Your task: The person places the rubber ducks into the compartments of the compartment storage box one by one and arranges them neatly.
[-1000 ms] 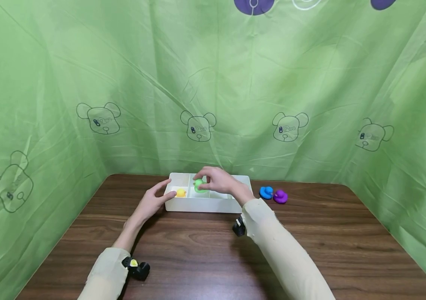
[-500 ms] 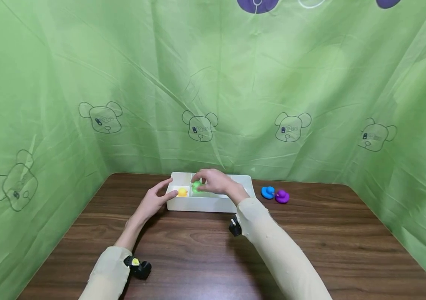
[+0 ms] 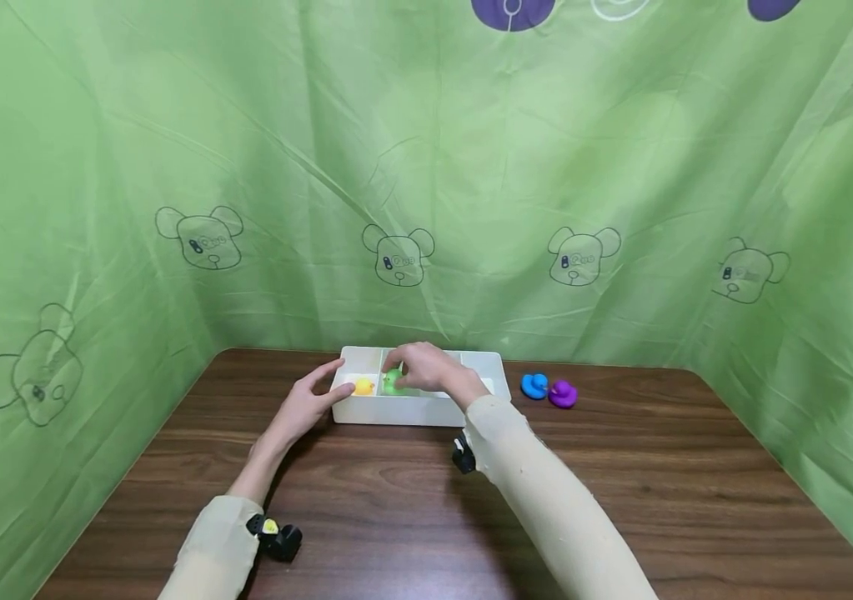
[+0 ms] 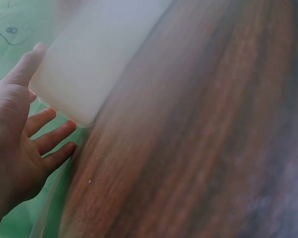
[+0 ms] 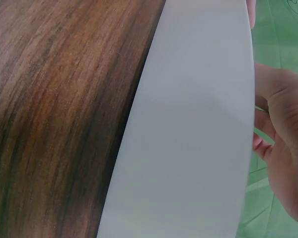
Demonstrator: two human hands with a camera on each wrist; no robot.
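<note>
Head: we see left hand (image 3: 303, 407) loosely spread at left end of white divided tray (image 3: 403, 410), holding nothing; right hand (image 3: 429, 367) curls thumb and fingers round green rubber duck (image 3: 392, 381), in compartment beside yellow duck (image 3: 363, 387). 2 more, blue duck (image 3: 534, 387) and purple duck (image 3: 563, 395), on wooden table (image 3: 366, 500) right of tray.
Left wrist: we see fingers spread by tray corner.
Right wrist: tray wall hides some fingertips.

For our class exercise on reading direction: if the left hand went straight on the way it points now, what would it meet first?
Most likely the white tray; its left end lies before the left hand, though whether they touch is unclear.
</note>
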